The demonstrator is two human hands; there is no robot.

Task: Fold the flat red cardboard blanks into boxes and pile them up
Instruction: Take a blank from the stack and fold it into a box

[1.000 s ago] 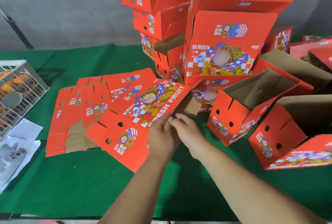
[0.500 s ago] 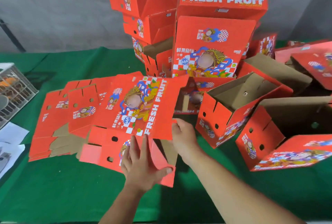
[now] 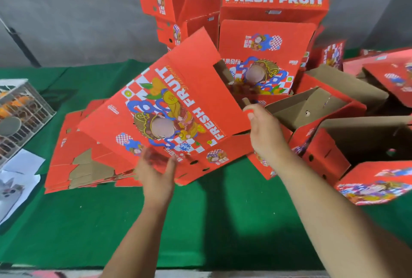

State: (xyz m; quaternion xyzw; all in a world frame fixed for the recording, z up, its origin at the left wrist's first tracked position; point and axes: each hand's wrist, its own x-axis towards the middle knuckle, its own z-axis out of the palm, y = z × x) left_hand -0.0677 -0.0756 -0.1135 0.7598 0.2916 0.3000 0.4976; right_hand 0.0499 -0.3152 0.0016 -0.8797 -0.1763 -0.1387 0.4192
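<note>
table: green cloth covers it, grey wall behind.
box pile: folded red boxes stacked at back centre, "FRESH FRUIT" print on the top one; lower ones partly hidden by the held blank.
open boxes: several at right, tipped, brown insides showing, touching each other.
flat blanks: stack lying on the cloth at left, just behind the left hand, partly under the held blank.
held blank: red blank up off the cloth, tilted, printed face toward camera, half opened, with a flap raised at the far end.
right hand: grips the blank's right edge, thumb on the printed side.
left hand: under the blank's near lower edge, fingers blurred; grip or just support, can't tell.
crate: white wire crate at far left edge, orange items inside.
papers: white sheets on the cloth in front of the crate.
</note>
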